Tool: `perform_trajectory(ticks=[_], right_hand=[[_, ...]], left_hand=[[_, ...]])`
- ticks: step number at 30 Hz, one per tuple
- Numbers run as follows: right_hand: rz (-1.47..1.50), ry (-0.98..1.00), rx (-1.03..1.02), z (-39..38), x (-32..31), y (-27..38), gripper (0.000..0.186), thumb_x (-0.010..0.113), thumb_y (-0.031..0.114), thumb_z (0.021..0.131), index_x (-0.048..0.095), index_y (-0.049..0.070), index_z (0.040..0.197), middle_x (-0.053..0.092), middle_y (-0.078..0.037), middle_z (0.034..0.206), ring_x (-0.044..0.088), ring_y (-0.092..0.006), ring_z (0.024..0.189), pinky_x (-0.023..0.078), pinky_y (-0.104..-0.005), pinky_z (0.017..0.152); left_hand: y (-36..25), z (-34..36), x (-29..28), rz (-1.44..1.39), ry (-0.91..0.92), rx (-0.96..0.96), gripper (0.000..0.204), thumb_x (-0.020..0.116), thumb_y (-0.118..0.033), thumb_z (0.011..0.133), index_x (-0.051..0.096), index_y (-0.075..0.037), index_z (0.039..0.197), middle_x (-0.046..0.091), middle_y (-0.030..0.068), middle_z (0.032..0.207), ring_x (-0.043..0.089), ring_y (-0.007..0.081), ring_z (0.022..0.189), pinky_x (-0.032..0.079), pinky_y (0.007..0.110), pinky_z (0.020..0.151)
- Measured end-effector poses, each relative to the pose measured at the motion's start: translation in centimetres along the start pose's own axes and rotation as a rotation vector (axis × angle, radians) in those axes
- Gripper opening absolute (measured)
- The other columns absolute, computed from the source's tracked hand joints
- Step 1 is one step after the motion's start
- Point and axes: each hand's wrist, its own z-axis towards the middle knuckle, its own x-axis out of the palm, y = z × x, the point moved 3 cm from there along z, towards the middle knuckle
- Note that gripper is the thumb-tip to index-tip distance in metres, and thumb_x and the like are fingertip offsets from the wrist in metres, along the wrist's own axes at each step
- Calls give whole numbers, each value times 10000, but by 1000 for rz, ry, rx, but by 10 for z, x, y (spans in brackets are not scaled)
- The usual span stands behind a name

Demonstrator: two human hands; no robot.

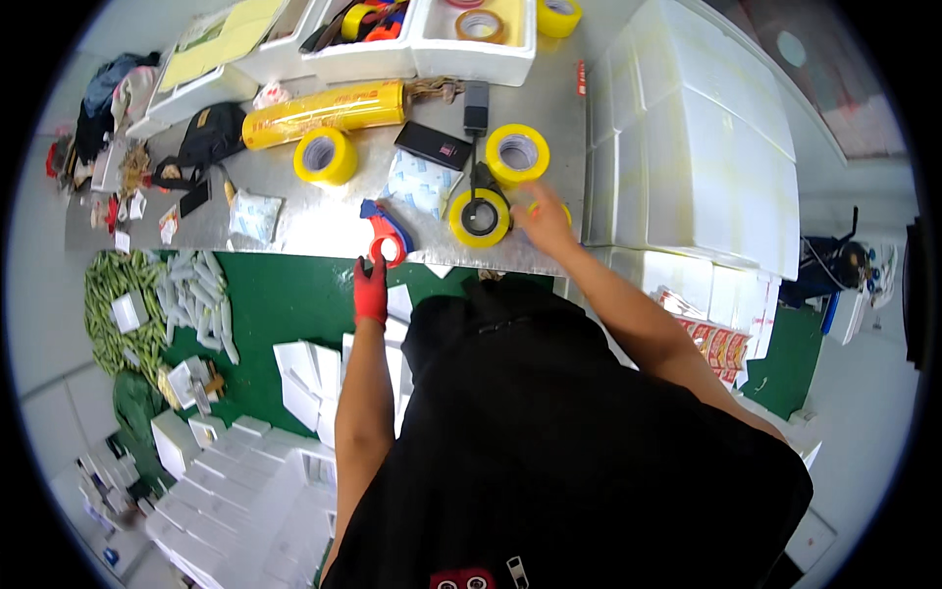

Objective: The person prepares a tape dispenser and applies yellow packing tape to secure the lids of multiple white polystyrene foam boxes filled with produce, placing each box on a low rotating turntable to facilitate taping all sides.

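My left hand (370,293), in a red glove, is at the steel table's front edge, fingers apart just below a red-and-blue tape dispenser (391,239). My bare right hand (545,226) is over the table's right end, fingers apart and slightly bent beside a partly covered small yellow item (536,208); whether it touches this is unclear. To its left lies a yellow roll (463,232) with a black dispenser (480,179) across it. Yellow tape rolls (517,137) (325,173), a black phone-like object (432,144), a patterned white packet (417,182) and a long yellow film roll (324,110) lie around.
Stacked white foam boxes (692,147) border the table (324,228) on the right; open foam bins (358,66) line its back. On the green floor are heaped green vegetables (113,294), foam lids (304,388) and stacked white crates (216,496). A black bag (211,137) lies at left.
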Motion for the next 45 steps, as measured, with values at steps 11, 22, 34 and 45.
perform_trajectory(ticks=[11,22,34,45], right_hand=[[-130,178,249,48,40,-17,530,741,184,832,552,56,1311,575,-202,1299,549,-383,1231,482,-471,1020],[-380,391,276,49,79,-23,684,738,305,793,504,-36,1338,657,-296,1174,630,-457,1138,512,-478,970],[527,554,790,40,67,35,513,685,332,866,540,36,1259,636,-82,954,594,-138,670,426,-261,517],[-139,201,137,36,66,34,717,730,345,822,473,-18,1385,645,-250,1194,631,-377,1119,511,-458,943]], left_hand=[[4,-46,-16,-27,299,-67,526,701,-295,982,567,11,1387,715,121,1150,666,165,957,522,304,855],[-42,6,-11,171,512,128,527,721,-365,944,626,-38,1347,728,177,1155,707,251,1040,527,346,906],[-80,20,0,-44,521,189,420,600,-295,1031,612,-9,1338,691,161,1199,659,225,1120,489,320,967],[-113,28,40,-78,425,234,522,730,-301,957,593,1,1361,640,159,1264,618,190,1115,503,316,948]])
